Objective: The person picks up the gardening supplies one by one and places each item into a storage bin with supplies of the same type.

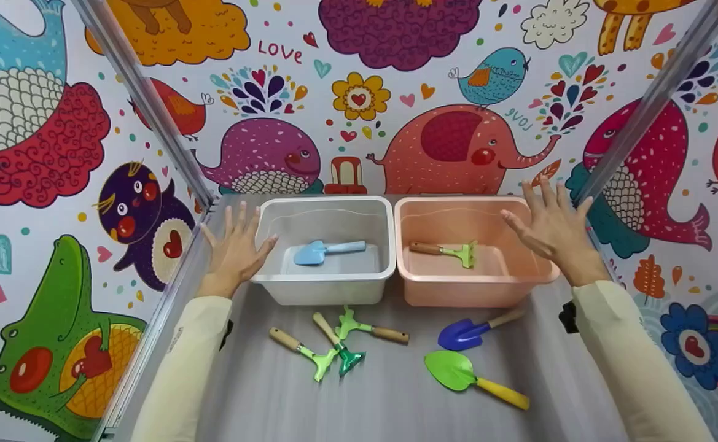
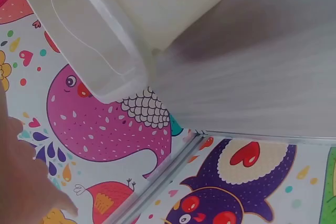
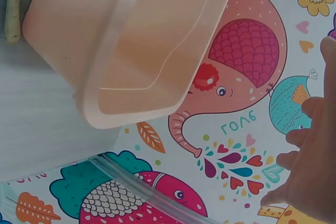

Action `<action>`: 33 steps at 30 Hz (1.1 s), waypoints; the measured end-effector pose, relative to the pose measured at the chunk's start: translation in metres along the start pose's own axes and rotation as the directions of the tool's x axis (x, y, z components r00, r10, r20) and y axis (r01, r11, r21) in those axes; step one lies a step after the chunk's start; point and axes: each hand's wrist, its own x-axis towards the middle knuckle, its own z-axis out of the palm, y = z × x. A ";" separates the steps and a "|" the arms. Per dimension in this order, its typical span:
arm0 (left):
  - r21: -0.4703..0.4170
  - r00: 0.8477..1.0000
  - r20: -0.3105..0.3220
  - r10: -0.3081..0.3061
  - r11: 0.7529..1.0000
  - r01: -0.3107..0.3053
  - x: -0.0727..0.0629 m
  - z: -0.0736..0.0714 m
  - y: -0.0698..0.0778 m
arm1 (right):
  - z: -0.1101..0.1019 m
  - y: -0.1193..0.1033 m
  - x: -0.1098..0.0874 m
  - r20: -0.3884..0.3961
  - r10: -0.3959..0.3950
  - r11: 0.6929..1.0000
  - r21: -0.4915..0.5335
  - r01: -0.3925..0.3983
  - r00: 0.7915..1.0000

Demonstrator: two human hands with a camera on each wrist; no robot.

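Observation:
My left hand [image 1: 236, 250], fingers spread, is at the left side of the white bin [image 1: 322, 293] and holds nothing. Inside that bin lies a light blue toy shovel [image 1: 312, 252]. On the other side my right hand [image 1: 552, 227] is spread out too, overlapping the right rim of the peach bin [image 1: 466, 294] in the head view. A small green rake with a wooden handle [image 1: 466, 253] lies in the peach bin. Both wrist views show the bins' outer ends with the hands [image 2: 26, 171] [image 3: 310, 161] at the frame edges.
In front of the bins lie two light green tools with wooden handles [image 1: 322, 362] [image 1: 389, 334], a dark green hoe-like tool [image 1: 349, 359], a blue shovel [image 1: 460, 335] and a green shovel with a yellow handle [image 1: 454, 370]. Metal posts [image 1: 150, 104] and cartoon-printed walls surround the grey table [image 1: 389, 405].

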 end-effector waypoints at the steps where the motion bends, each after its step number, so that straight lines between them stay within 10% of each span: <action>1: -0.005 1.000 0.003 -0.002 1.000 0.002 -0.002 0.001 -0.002 | 0.001 0.000 -0.001 -0.001 -0.004 1.000 -0.005 0.004 1.000; 25: -0.328 0.980 0.155 -0.126 0.929 0.172 -0.035 0.036 -0.035 | 0.042 0.001 -0.047 -0.098 -0.111 0.994 0.005 0.112 0.989; 33: -0.430 0.978 0.130 -0.166 0.879 0.206 -0.030 0.044 -0.036 | 0.068 0.005 -0.062 -0.263 -0.211 0.976 -0.006 0.217 0.942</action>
